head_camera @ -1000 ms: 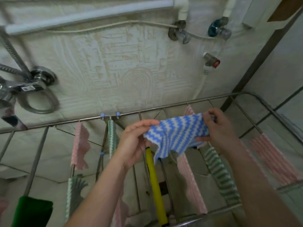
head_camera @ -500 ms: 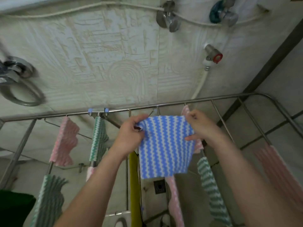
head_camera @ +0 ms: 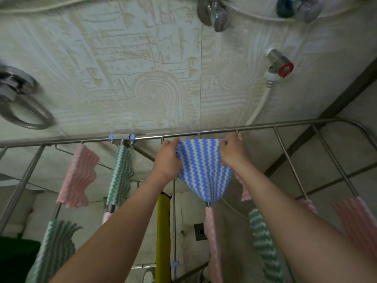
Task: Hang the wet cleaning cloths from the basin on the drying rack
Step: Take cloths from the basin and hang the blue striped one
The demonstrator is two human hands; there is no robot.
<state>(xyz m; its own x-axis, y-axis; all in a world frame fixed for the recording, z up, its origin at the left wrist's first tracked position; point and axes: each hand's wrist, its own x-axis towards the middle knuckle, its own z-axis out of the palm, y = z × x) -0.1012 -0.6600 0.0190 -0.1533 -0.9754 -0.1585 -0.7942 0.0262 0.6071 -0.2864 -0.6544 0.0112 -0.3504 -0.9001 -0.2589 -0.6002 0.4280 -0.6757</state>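
A blue-and-white zigzag cloth hangs spread between my two hands, just below the far rail of the metal drying rack. My left hand pinches its upper left corner. My right hand pinches its upper right corner. The cloth's lower part droops over a rack bar. The basin is not in view.
Pink cloths, green-and-white cloths and a yellow cloth hang on the rack's other bars. A textured tiled wall with taps and a shower hose rises behind. A floor drain shows below.
Both hands have carried the blue cloth up and away toward the rack's far rail. The cloth went from bunched to spread flat between the hands.
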